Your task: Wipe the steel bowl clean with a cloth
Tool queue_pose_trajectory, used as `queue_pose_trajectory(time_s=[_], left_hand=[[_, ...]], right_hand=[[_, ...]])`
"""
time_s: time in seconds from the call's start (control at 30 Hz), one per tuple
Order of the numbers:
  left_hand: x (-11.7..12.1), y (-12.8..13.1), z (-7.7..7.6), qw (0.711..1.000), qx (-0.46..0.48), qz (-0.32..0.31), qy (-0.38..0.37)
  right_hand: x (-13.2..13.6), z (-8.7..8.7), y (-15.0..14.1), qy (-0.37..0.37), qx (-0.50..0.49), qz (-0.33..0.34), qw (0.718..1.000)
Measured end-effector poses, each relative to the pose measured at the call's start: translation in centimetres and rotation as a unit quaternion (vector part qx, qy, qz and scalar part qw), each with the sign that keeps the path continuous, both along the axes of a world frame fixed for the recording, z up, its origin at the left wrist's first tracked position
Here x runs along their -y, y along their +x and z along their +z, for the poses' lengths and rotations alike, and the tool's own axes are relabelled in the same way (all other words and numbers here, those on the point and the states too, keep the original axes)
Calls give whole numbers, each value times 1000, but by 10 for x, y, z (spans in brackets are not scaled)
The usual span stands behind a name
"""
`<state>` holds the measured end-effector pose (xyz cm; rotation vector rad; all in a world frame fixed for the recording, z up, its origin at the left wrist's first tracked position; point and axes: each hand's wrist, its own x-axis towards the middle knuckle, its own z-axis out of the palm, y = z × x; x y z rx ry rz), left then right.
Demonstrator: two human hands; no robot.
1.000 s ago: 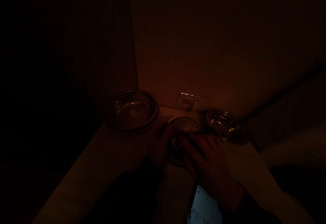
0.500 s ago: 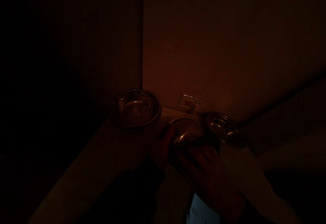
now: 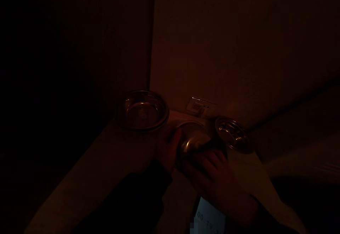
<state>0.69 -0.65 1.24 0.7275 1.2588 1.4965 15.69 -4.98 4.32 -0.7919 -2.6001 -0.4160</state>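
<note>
In the dim head view a shiny metal bowl (image 3: 195,134) is tilted in front of me, its rounded side catching the light. My left hand (image 3: 168,150) grips its left side, the thumb against the metal. Across the bowl's near side lies my right hand (image 3: 215,173), fingers bent and pressed together. A dark, soft-looking thing (image 3: 221,148) shows around those fingers; it is too dark to tell what it is. The fingertips of both hands are partly lost in shadow.
A wide metal basin (image 3: 142,115) stands at the back left of the pale tabletop (image 3: 77,188). To the right is a smaller metal dish (image 3: 233,134). Behind, a socket plate (image 3: 202,105) sits on the wall. A lit phone (image 3: 209,216) showing a timer lies near my right wrist.
The view has shifted slightly. The bright glint on the bowl has moved a little left, and my right hand has moved very slightly. Both hands stay at the bowl.
</note>
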Motion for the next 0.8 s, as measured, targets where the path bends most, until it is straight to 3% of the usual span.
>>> queue_pose_trajectory(time_s=[0.17,0.27,0.5,0.8], left_hand=[[-1,3,-5,999,-11,5,33],[-1,3,-5,1000,-17,6,23],[-3,-1,1,999,-31,-1,7],[-6,5,-7,999,42,-16,-12]], right_hand=[[15,-17,15,12,20,25,999],[7,-11,10,25,18,46,998],[-11,1,-17,27,-41,11,999],[1,-6,36,28,32,64,997]])
